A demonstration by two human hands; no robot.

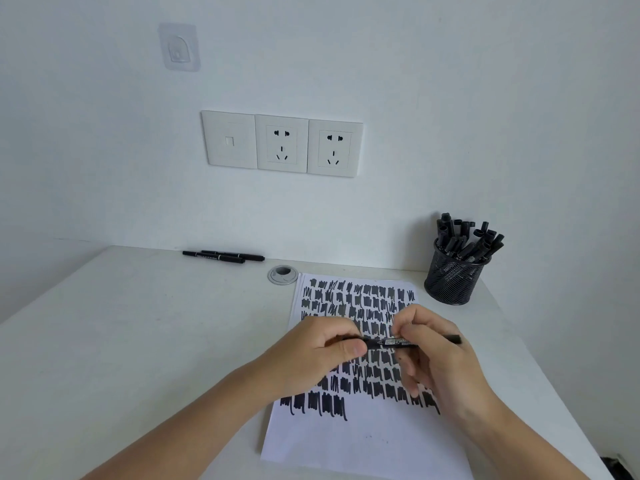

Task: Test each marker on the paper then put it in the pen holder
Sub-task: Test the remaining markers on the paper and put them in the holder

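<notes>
A black marker (398, 342) lies level in the air above the paper (360, 438), held at both ends. My left hand (318, 351) pinches its left end, and my right hand (440, 355) grips the barrel toward the right. The white sheet is covered with rows of black scribbles, and its lower part is blank. A black mesh pen holder (452, 282) stands at the back right, packed with several black markers. Two more black markers (223, 256) lie side by side at the back of the desk near the wall.
The white desk (138, 341) meets the wall at the back and drops off on the right. A round grey cable grommet (282, 274) sits just behind the paper's top left corner. Wall sockets (282, 143) hang above.
</notes>
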